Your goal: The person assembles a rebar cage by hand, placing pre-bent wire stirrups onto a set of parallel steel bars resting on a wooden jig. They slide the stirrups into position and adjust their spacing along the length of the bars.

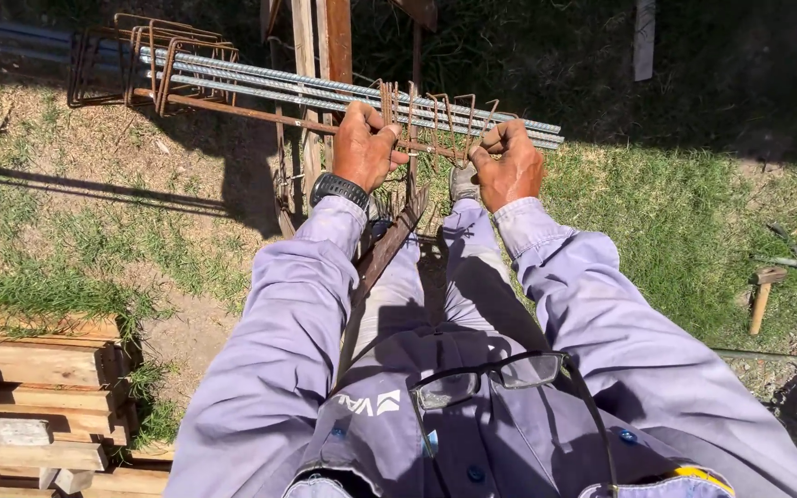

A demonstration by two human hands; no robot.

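Stirrups (435,124), rusty wire loops, stood bunched on long rebar bundle (325,92) just ahead of you. Bundle ran left-right across your reach. Your left hand (364,143) clamped on stirrups at left side, right hand (506,161) clamped at right; both equally near.

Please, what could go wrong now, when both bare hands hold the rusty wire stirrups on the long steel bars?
1. The left hand and right hand are bare and grip rusty stirrups whose wire ends stick up; these could scratch or pierce the skin.
2. The long ribbed bars lie loosely side by side; if one rolls, fingers might be pinched.
3. The glasses hang loosely at the shirt front and could fall when bending.
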